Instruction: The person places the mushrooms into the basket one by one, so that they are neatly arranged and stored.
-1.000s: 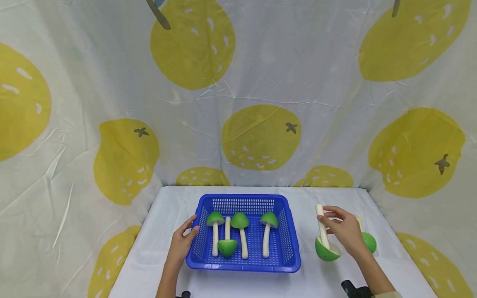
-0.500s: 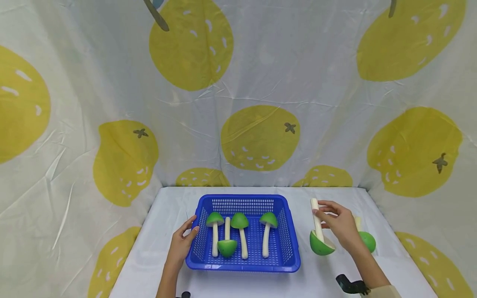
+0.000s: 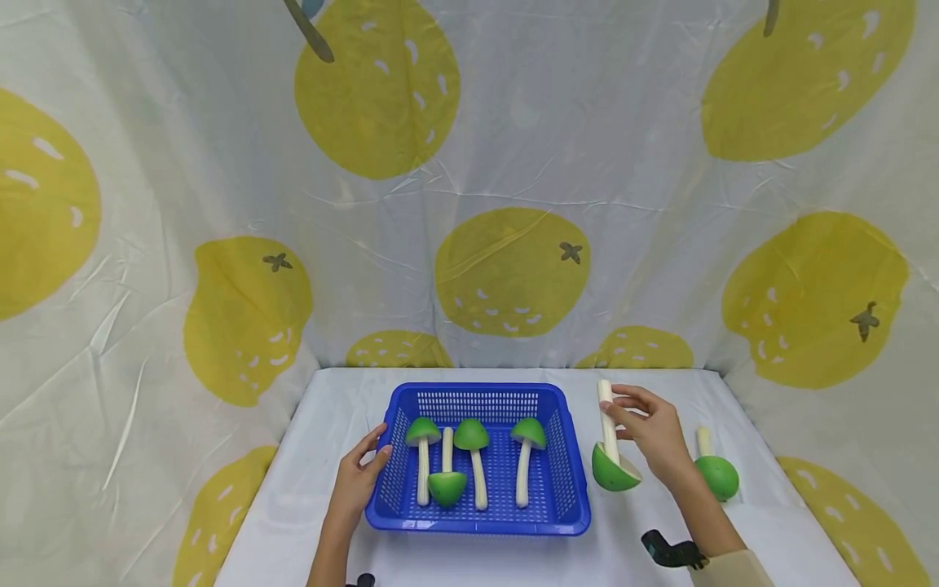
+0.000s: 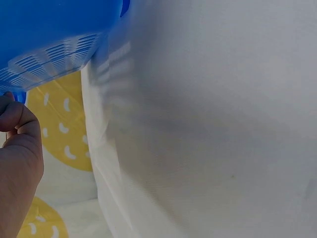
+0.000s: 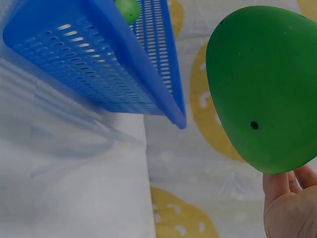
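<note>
My right hand (image 3: 653,432) pinches the white stem of a green-capped toy mushroom (image 3: 614,470) between thumb and fingers. It hangs cap down, just right of the blue basket (image 3: 477,526). In the right wrist view the green cap (image 5: 262,89) is large and hides the stem and most of the fingers. My left hand (image 3: 357,477) grips the basket's left rim, thumb and fingers on the edge; the left wrist view shows part of that hand (image 4: 20,144) at the basket. Several green mushrooms lie in the basket, one of them (image 3: 447,489) with its cap toward me.
Another green mushroom (image 3: 719,477) lies on the white-covered table (image 3: 616,562) to the right, behind my right forearm. A fabric backdrop (image 3: 513,187) printed with yellow fruit encloses the table at the back and sides.
My right hand has moved left and slightly up with the mushroom, closer to the basket. More of the mushroom on the right now shows. The left hand and basket stay put.
</note>
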Demonstrator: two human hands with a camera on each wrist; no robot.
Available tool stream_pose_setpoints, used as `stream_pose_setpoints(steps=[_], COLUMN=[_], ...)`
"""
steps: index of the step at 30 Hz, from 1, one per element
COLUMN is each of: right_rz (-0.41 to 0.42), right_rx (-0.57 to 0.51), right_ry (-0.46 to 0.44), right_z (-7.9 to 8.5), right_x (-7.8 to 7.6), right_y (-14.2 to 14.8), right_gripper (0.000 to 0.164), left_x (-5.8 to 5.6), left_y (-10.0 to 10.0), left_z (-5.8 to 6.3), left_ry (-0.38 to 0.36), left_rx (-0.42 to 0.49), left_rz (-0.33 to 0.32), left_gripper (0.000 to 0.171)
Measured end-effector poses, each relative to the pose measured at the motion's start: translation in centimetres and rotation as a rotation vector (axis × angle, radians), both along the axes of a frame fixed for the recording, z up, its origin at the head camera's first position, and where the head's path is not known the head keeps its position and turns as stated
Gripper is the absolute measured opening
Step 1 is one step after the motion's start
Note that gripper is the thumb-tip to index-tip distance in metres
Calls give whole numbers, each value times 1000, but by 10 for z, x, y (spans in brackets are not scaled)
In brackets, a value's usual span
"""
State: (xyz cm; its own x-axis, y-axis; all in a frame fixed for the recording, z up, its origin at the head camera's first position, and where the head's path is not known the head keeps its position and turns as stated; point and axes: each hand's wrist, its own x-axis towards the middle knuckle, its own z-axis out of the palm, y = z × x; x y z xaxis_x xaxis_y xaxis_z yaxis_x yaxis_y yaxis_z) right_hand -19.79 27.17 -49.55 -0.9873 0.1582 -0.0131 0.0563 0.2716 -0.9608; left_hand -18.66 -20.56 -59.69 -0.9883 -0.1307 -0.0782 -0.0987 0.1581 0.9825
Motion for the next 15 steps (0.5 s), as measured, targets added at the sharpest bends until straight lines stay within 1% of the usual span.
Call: stream_pose_setpoints(steps=[4,12,15], right_rz=[-1,-2,9], right_rx=[-12,-20,-22], right_ry=[6,-1,2], right_z=[1,0,0], right_x=[-2,-7,-10], right_y=[-4,-14,-20], right_gripper=[59,57,57], left_x=[-1,0,1], left_y=[0,0,0], left_z=[-1,-1,0], left_ry=[3,7,8], left_rx=[11,-5,-10], left_rz=[0,6,4], left_gripper=[52,52,52])
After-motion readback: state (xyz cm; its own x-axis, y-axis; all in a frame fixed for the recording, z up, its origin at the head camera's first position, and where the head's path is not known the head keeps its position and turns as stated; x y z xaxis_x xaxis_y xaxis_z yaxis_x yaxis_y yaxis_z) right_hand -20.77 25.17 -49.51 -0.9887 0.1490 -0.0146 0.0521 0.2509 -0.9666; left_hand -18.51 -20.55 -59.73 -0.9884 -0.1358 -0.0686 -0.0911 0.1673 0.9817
